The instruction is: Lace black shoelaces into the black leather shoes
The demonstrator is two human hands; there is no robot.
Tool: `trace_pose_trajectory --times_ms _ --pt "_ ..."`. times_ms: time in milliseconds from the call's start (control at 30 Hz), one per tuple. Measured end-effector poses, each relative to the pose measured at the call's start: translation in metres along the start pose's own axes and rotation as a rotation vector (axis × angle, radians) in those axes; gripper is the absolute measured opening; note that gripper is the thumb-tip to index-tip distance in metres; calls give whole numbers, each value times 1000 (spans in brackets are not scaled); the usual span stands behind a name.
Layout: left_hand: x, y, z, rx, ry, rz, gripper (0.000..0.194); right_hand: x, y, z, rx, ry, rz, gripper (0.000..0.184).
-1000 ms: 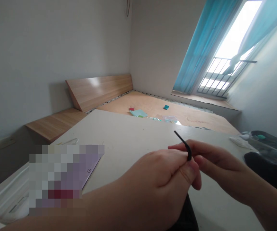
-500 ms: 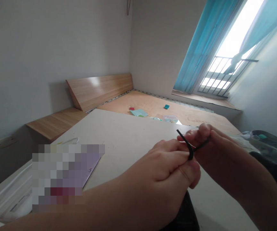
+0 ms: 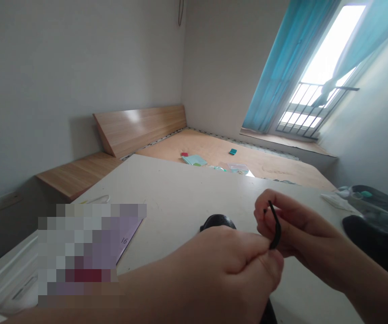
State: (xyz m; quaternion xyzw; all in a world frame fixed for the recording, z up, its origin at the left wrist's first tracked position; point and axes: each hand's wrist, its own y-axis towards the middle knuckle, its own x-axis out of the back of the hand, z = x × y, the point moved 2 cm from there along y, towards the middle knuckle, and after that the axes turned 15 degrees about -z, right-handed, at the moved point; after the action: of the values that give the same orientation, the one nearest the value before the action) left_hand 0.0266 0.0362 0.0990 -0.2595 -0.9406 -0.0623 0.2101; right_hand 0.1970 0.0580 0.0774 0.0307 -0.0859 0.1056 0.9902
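Observation:
A thin black flexible strip (image 3: 275, 231) is bent into a narrow curve between my hands. My left hand (image 3: 229, 270) pinches its lower end between thumb and fingers. My right hand (image 3: 297, 229) holds its upper part in curled fingers. Both hands hover above a white table (image 3: 180, 189). Just behind my left hand, a rounded black object (image 3: 217, 221) lies on the table, partly hidden by that hand.
A purple paper (image 3: 126, 238) marked with a number lies at the table's left, partly blurred out. Right of the table are a plastic bag (image 3: 369, 198) and a dark cloth (image 3: 372, 238). Beyond its far edge, teal and red items lie on a wooden platform (image 3: 264, 168).
My right hand has dropped from its raised position and curled closer around the strip. The strip's long loose end no longer sticks out. A rounded black object now shows behind my left hand.

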Motion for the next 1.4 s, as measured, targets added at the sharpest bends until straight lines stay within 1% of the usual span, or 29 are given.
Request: trace_pose_trajectory --times_ms 33,133,200,267,367,433,533,700,767,867,933,1067,1167,1300,1400 --pt "0 0 -1 -12 58 14 36 0 0 1 28 -69 18 30" --pt "0 0 -2 -32 178 -3 38 1 -2 4 114 -314 73 29" --pt "0 0 -1 -56 253 -28 37 5 -4 4 121 -479 124 25" --pt "1 -1 -1 -108 341 -29 34 8 -6 3 123 -613 164 23" --pt "1 -1 2 -159 425 -13 33 10 -8 -1 123 -733 229 23" --pt "3 0 3 -140 426 -28 34 9 -9 -3 111 -794 265 22" --pt "6 0 3 -138 442 -58 36 7 -9 -5 101 -879 263 23" --pt "12 -2 0 -135 495 -104 40 4 -9 -6 141 -913 226 24" --pt "13 -4 -2 -152 517 -113 39 2 -10 -6 158 -908 212 26" --pt "12 -6 -4 -138 527 -103 33 -2 -11 -4 153 -895 222 25" --pt "11 -6 -4 -127 488 -127 27 -5 -11 -4 150 -868 232 23" --pt "9 -5 -1 -218 408 -185 18 -7 -9 -7 185 -836 210 24" --pt "7 -2 2 -231 414 -113 19 -7 -7 -11 206 -851 189 23" --pt "3 0 3 -159 485 39 24 -10 -4 -13 197 -800 203 19" --pt "1 2 4 -166 519 58 18 -13 -3 -13 172 -779 199 18"
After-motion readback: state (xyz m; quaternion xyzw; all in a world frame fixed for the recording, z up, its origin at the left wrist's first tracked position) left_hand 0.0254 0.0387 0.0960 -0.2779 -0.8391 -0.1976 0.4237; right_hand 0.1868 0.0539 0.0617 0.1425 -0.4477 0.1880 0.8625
